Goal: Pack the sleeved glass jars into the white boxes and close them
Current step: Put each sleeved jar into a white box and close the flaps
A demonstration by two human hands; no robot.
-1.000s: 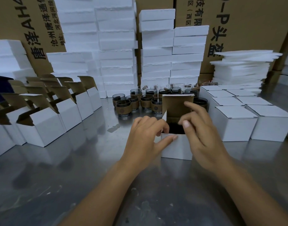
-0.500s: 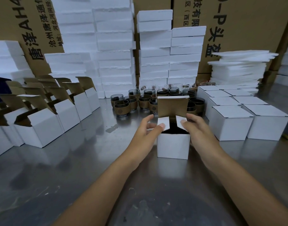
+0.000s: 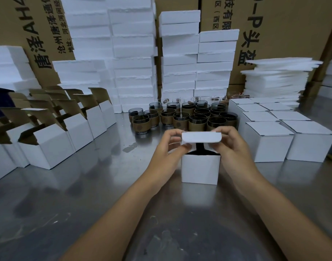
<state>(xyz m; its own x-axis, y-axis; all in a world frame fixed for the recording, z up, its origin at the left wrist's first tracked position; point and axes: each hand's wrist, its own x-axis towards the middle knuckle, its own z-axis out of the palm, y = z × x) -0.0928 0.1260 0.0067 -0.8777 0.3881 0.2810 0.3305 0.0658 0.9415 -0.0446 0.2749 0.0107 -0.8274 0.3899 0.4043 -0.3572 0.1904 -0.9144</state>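
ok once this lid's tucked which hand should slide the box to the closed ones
Right hand, likely: the closed boxes stand on its side of the box whose lid it pinches.

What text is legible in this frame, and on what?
"唐泽AH", cut off: left carton.
"沧州唐泽", rest too small: same carton.
"地址:河北河间", rest too small: same carton.
"-P头盔", cut off: right carton.
"技有限", cut off: same carton.
"(西区", cut off: same carton.
Jar sleeves: dark mark, unreadable.
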